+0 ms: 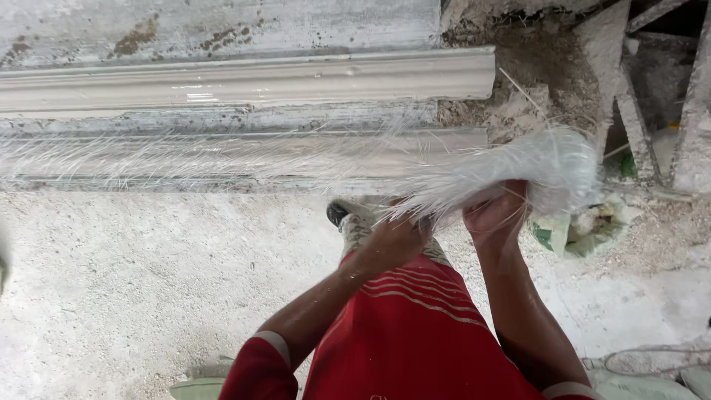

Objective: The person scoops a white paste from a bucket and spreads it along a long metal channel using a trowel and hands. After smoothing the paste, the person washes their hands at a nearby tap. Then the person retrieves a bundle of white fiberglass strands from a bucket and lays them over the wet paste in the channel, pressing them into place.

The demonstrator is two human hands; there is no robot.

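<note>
Two long moulded cornice casts (pixel 244 81) lie side by side on the surface, long axes running left to right; the nearer cast (pixel 222 159) carries a spread layer of white glass fibre. A bundle of white glass fibre strands (pixel 548 167) hangs just above its right end. Right hand (pixel 498 215), fingers clamped on the bundle; left hand (pixel 392 241), fingers pinched on strands drawn out leftward along the cast
</note>
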